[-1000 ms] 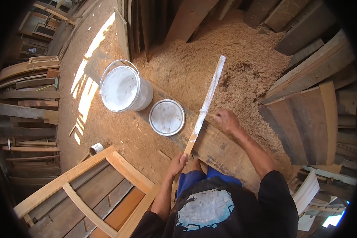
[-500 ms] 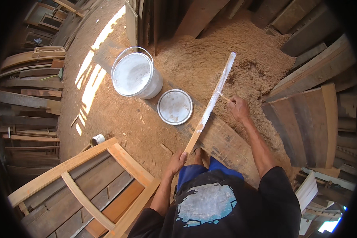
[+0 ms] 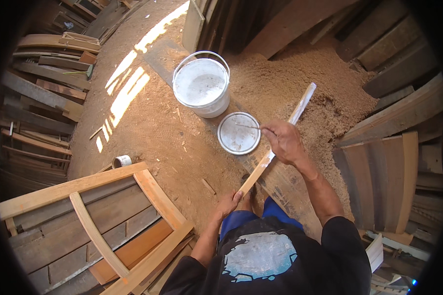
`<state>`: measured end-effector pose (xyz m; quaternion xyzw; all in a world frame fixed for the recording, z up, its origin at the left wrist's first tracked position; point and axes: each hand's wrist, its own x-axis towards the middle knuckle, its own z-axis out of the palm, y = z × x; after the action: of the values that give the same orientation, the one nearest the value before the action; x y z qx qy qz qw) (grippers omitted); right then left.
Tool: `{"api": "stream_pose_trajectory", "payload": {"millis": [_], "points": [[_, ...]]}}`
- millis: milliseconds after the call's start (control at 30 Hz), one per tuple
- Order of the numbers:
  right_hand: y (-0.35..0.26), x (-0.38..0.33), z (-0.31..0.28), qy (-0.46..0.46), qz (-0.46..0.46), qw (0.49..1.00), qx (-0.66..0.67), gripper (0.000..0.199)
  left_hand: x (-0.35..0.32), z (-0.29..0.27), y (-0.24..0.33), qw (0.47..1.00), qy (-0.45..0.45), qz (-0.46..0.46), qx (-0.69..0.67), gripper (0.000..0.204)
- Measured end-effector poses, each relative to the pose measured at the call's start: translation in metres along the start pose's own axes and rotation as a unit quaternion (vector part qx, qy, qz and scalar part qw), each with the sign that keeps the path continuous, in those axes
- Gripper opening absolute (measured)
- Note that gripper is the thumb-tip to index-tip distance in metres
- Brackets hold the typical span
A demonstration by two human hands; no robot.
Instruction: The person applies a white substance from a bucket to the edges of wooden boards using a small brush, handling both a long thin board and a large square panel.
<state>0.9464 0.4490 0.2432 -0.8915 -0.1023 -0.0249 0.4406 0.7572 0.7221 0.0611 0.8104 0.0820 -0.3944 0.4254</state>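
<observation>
My left hand point(image 3: 227, 203) is closed around the near end of a narrow wooden strip point(image 3: 254, 177), which slants up and away to the right. White paste coats the strip's far part; the near end is bare wood. My right hand point(image 3: 285, 141) is above the strip, hiding its middle, and pinches a thin stick point(image 3: 248, 127) pointing left over a round white lid point(image 3: 235, 142). Whether the stick's tip touches the lid, I cannot tell. Just beyond the lid stands a white bucket point(image 3: 215, 106) with a raised wire handle and a white inside.
A wooden frame point(image 3: 74, 190) lies over stacked boards at lower left, near a small can point(image 3: 121, 161). A broad plank point(image 3: 291, 188) runs under the lid and strip. Sawdust point(image 3: 325, 69) is heaped at the far right, with leaning boards point(image 3: 374, 182) beside it.
My right hand has brought the stick leftward from the strip to over the lid. The strip's far end has lowered slightly. The view has shifted, so the bucket appears further right.
</observation>
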Motion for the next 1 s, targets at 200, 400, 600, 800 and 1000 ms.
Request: {"api": "stream_pose_trajectory", "payload": {"millis": [200, 400, 600, 800, 1000], "points": [[-0.088, 0.138, 0.031, -0.037, -0.047, 0.971, -0.232, 0.017, -0.016, -0.01, -0.017, 1.0, 0.003, 0.006, 0.011, 0.046], [-0.082, 0.229, 0.105, -0.181, 0.035, 0.917, -0.353, 0.023, -0.04, -0.017, -0.001, 0.999, 0.035, -0.008, -0.038, 0.047], [-0.058, 0.257, 0.157, -0.135, 0.037, 0.929, -0.341, 0.025, -0.043, -0.016, 0.004, 0.998, 0.034, 0.004, -0.055, 0.042], [-0.046, 0.263, 0.183, -0.175, 0.025, 0.929, -0.325, 0.025, -0.029, -0.004, -0.022, 0.999, 0.024, 0.005, -0.046, 0.045], [-0.042, 0.26, 0.168, -0.171, 0.061, 0.958, -0.221, 0.025, -0.013, 0.01, -0.047, 0.998, 0.003, 0.043, -0.047, 0.048]]}}
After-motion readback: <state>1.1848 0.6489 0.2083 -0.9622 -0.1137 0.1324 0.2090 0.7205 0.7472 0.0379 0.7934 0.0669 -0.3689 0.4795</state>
